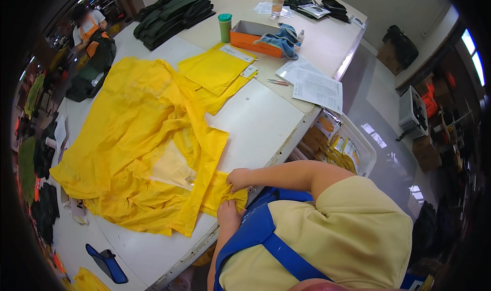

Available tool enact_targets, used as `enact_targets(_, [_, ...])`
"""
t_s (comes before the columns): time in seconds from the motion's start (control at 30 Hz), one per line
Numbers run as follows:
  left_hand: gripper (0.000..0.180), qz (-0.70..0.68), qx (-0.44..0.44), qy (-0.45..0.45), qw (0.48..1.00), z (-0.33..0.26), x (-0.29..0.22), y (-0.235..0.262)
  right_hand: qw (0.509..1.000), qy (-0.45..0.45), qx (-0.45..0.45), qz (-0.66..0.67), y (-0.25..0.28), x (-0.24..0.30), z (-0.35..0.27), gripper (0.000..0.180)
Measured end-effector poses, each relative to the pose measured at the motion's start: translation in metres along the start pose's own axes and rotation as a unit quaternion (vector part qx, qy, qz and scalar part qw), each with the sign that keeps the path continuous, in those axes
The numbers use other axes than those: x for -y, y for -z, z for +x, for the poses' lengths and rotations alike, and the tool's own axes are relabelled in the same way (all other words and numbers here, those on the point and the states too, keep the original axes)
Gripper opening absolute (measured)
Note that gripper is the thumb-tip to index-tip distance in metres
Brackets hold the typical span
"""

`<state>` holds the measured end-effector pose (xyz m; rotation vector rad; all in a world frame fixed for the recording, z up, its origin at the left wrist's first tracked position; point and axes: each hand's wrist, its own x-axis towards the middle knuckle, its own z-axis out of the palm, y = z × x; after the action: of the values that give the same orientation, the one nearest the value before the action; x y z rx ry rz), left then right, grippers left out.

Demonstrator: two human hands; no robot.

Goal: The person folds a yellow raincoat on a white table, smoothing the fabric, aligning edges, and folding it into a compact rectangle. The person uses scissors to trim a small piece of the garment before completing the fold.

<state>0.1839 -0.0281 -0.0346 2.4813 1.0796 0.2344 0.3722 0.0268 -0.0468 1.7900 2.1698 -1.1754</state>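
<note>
Right at the near edge of the counter (266, 124), both hands are pinched on the same corner of a yellow rain garment (138, 137). The right hand (239, 178) has its fingers curled shut over the top of the fold; the left hand (228, 212), just below it, nips the hem from underneath. The two grips almost touch, with a small wad of cloth bunched between them.

To do this fold well, I judge the corner should be kept taut between the grips and the edges lined up before it is pressed flat, since the thin, slippery cloth already wrinkles just beyond the fingers.

Beyond the grip the garment spreads wide and rumpled, with a pale clear panel (171, 168) showing near its middle. Farther on lie folded yellow pieces (217, 71), then printed paper sheets (317, 86) off to the right side. Past those stand a green cup (224, 27) and an orange box (250, 37) with a blue cloth (281, 39) draped on it, and a stack of dark green fabric (174, 12). Beneath the counter's right edge sits a clear bin of packets (337, 145). At the far left another person (87, 27) works among hanging goods.
</note>
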Motion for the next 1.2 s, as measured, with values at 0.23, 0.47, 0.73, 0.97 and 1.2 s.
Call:
enact_targets(0.23, [0.012,-0.083,-0.024,0.141,0.986,0.003,0.015,-0.017,0.859,0.47,-0.162,-0.121,0.002,-0.031,-0.026,0.027])
enact_targets(0.47, [0.016,-0.322,-0.04,0.366,0.872,0.008,0.032,-0.011,0.964,0.262,0.033,-0.031,0.01,-0.017,0.024,0.024])
enact_targets(0.73, [0.031,0.102,-0.086,0.138,0.981,0.01,0.004,0.003,0.967,0.226,0.101,-0.061,0.023,0.003,0.037,0.021])
enact_targets(0.97, [0.015,-0.049,-0.052,0.196,0.978,-0.001,0.046,-0.015,0.852,0.472,-0.146,-0.175,0.021,-0.01,0.023,0.021])
enact_targets(1.2, [0.023,0.045,-0.202,0.163,0.965,0.002,0.038,-0.015,0.932,0.358,-0.045,-0.033,0.006,-0.004,0.058,0.015])
